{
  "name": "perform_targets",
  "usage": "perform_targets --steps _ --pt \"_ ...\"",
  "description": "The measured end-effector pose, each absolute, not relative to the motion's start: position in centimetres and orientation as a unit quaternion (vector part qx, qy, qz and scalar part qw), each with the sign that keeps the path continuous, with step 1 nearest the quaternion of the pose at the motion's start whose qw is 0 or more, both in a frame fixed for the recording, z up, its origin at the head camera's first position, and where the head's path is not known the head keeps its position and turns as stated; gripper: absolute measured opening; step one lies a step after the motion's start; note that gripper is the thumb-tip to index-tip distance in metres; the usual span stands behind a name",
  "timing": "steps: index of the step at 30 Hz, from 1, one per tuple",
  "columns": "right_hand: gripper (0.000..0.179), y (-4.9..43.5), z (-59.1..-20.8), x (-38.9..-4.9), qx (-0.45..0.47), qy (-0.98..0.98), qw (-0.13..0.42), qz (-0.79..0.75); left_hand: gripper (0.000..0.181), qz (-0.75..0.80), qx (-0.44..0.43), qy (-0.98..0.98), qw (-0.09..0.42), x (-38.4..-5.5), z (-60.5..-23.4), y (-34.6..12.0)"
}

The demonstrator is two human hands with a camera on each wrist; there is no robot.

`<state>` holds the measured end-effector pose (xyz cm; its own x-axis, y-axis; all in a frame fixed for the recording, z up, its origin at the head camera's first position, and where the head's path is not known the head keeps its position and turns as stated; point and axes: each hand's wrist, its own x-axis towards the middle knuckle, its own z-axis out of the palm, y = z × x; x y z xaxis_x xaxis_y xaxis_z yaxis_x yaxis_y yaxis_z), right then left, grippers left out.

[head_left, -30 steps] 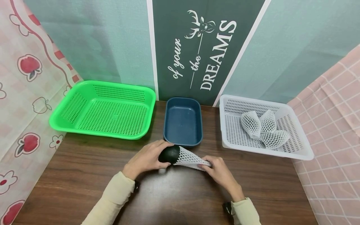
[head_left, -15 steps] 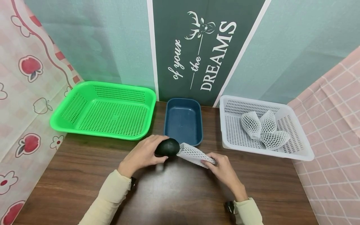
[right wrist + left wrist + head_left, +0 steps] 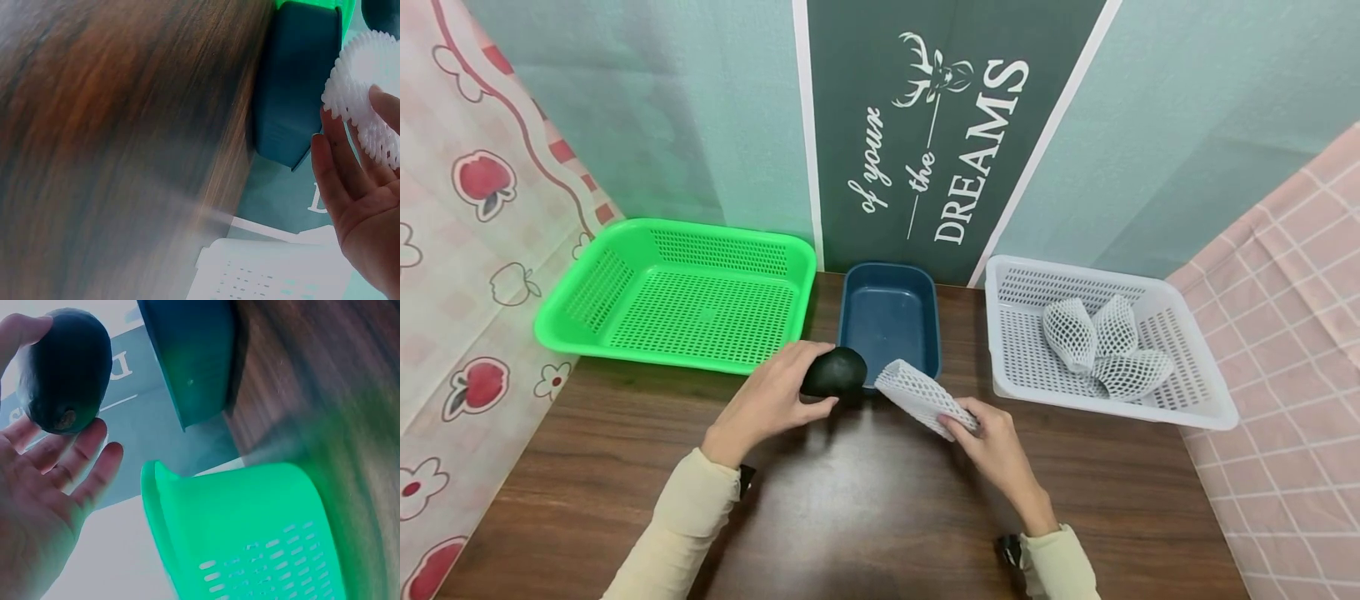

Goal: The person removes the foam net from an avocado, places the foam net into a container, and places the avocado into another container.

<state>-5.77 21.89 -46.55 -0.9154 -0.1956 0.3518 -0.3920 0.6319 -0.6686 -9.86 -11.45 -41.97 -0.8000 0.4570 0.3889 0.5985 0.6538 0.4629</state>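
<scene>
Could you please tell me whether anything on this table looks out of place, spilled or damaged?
Nothing stands out: I see no spill or breakage. The left hand holds a dark fruit, the right hand a white net. Three other nets lie inside the white basket, and the green basket and blue tub sit upright.

Two hands are in view, one left hand (image 3: 760,404) and one right hand (image 3: 996,446), and two pale sleeves (image 3: 673,512). There is one dark rounded fruit (image 3: 833,372). White foam nets number four: one held net (image 3: 921,396) nearer the middle, and three basket nets (image 3: 1069,333) farther right. Containers total three: one green basket (image 3: 700,312) far left, one blue tray (image 3: 887,321) between, and one white basket (image 3: 1112,407) far right.
</scene>
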Motion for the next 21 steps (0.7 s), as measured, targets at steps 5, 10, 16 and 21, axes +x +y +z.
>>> perform_targets --steps 5,10,16,21 --pt "0.016 21.6 -46.5 -6.1 0.158 -0.891 0.144 0.400 0.066 -0.293 -0.277 -0.904 0.140 -10.3 -41.5 -12.2" --pt "0.014 21.2 -46.1 -6.4 0.150 -0.886 0.156 0.410 0.067 -0.291 -0.269 -0.903 0.168 -10.8 -41.3 -13.1" --pt "0.015 20.6 -45.5 -6.9 0.136 -0.882 0.154 0.424 0.068 -0.291 -0.248 -0.906 0.183 -11.2 -41.3 -14.0" --pt "0.017 20.1 -45.1 -7.3 0.123 -0.887 0.157 0.418 0.067 -0.288 -0.224 -0.913 0.184 -11.5 -41.4 -14.7"
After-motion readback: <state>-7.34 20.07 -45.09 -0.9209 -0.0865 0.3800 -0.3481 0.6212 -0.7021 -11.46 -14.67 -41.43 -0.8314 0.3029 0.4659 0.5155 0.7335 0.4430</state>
